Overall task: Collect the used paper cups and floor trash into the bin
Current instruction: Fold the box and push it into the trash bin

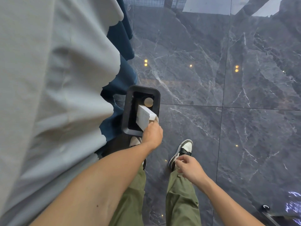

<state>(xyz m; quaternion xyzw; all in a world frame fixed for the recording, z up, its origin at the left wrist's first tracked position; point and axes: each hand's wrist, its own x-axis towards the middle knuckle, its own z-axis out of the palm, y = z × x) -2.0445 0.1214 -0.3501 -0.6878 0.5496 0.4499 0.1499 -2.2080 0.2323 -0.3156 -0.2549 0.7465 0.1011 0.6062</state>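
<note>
A black rectangular bin (128, 111) stands on the dark marble floor beside the table. Inside it lies a paper cup (148, 101), its round end facing up. My left hand (152, 136) is shut on a white cardboard box (144, 118), holding it tilted over the bin's opening with its far end inside the rim. My right hand (189, 167) hangs lower right over my right shoe, fingers loosely curled with nothing in them.
A table with a grey cloth (48, 95) over a dark blue skirt (120, 75) fills the left side and touches the bin. A chair caster (265, 207) sits at the bottom right. My two feet stand just behind the bin.
</note>
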